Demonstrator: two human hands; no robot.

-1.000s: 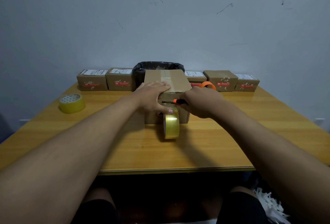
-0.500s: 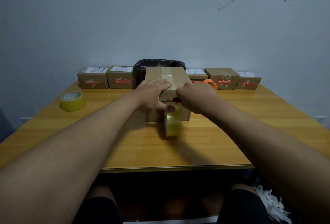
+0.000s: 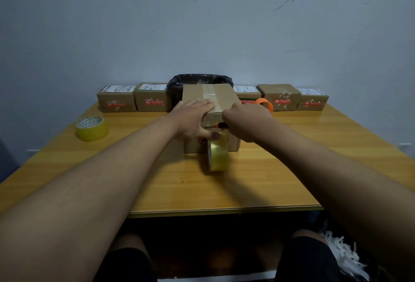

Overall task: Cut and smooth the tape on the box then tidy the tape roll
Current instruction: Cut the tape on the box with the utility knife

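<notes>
A cardboard box (image 3: 221, 95) stands mid-table with clear tape running over its top and down its near face. A clear tape roll (image 3: 217, 155) hangs on edge against that face, still joined to the box by its strip. My left hand (image 3: 195, 117) lies flat on the box's near top edge, thumb down on the tape above the roll. My right hand (image 3: 247, 122) grips an orange utility knife (image 3: 221, 125); its blade lies across the tape at the front face. Most of the knife is hidden in my fist.
A yellow tape roll (image 3: 92, 128) lies flat at the left of the wooden table (image 3: 292, 169). Several small labelled boxes (image 3: 151, 99) line the far edge around a black-bagged bin (image 3: 197, 79). An orange tape roll (image 3: 265, 103) stands behind my right hand.
My right hand drew the knife leftward across the tape, closing in on my left hand. The left hand and the hanging roll barely moved.
</notes>
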